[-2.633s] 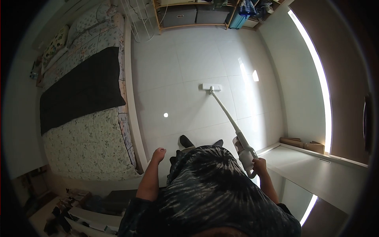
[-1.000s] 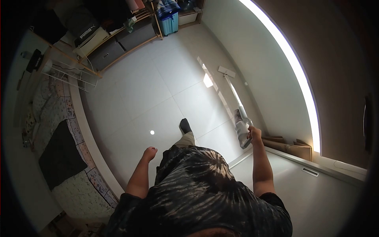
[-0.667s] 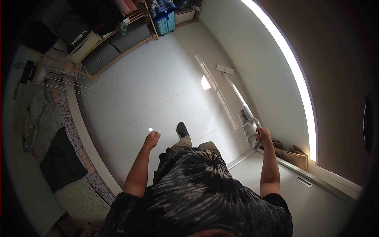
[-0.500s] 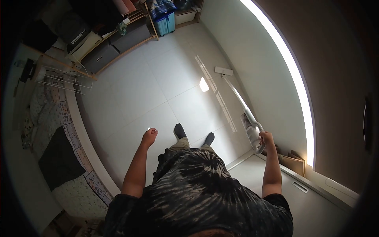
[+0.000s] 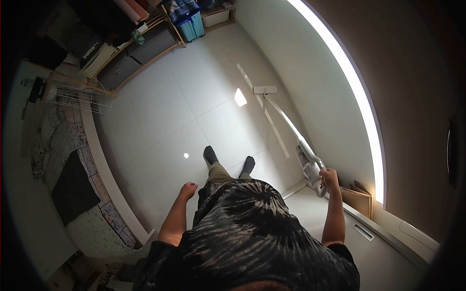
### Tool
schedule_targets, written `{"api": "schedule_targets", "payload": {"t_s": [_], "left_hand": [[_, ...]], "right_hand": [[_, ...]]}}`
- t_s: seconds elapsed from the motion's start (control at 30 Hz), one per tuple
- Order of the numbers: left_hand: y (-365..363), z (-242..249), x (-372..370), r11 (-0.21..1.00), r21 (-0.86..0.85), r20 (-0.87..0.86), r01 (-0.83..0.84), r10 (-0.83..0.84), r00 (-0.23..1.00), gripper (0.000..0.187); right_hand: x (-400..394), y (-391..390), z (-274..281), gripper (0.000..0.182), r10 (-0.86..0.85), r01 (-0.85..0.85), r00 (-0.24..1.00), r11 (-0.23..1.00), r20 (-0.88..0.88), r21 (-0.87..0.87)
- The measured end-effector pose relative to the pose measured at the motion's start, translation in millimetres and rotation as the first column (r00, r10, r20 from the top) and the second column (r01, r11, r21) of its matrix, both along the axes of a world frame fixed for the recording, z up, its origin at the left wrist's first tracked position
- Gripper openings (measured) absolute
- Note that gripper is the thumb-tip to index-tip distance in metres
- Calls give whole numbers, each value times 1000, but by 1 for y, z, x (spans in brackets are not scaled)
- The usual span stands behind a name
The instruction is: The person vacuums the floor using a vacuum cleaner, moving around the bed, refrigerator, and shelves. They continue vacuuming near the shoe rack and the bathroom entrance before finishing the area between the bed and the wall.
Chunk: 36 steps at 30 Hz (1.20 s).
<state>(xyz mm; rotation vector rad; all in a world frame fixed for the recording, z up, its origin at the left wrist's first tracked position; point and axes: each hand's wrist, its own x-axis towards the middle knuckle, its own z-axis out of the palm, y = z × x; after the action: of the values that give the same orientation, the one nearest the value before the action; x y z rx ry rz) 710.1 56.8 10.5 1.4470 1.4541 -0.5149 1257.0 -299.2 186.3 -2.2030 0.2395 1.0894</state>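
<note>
My right hand (image 5: 328, 178) is wrapped round the handle of a white and grey cordless stick vacuum cleaner (image 5: 310, 167). Its long tube (image 5: 284, 116) slants forward and to the left. The flat white floor head (image 5: 265, 90) rests on the tiles beside the wall. My left hand (image 5: 188, 190) hangs over the floor near my left hip, fingers curled into a loose fist, and no object shows in it.
Pale floor tiles (image 5: 160, 111) spread ahead of my dark-socked feet. Along the left stands a bed (image 5: 114, 220); a wooden rack with grey boxes (image 5: 119, 70) and a turquoise suitcase (image 5: 192, 29) are at the back. Cardboard (image 5: 357, 200) leans at the right wall (image 5: 291, 63).
The vacuum's floor head has slid left, a little away from the wall. My left hand has drawn back towards my body. My right hand keeps its hold on the handle.
</note>
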Motion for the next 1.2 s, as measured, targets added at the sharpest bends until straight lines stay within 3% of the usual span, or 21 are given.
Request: {"api": "schedule_targets", "payload": {"t_s": [0.3,0.47,0.67,0.77,0.87,1.03,1.2], "left_hand": [[-11,5,118,985,63,119,162,-168,979,45],[-4,24,170,985,107,193,134,-153,969,41],[-18,22,164,984,109,184,139,-158,970,43],[-27,18,142,981,113,135,157,-171,976,46],[-34,9,113,971,105,57,215,-222,973,47],[-45,16,82,975,162,53,154,-165,985,46],[-60,34,72,983,175,44,62,-70,997,45]], "right_hand": [[-63,-176,60,9,-150,140,986,983,-71,-121],[-77,-220,65,11,-216,205,975,966,-60,-157],[-69,-224,66,11,-304,299,949,952,-85,-65],[-58,-220,65,9,-243,239,964,970,-104,-48],[-45,-212,52,14,44,-46,999,994,-24,-95],[-8,-179,36,17,173,-173,985,984,-11,-39],[28,-140,7,23,460,-451,870,888,177,-89]]}}
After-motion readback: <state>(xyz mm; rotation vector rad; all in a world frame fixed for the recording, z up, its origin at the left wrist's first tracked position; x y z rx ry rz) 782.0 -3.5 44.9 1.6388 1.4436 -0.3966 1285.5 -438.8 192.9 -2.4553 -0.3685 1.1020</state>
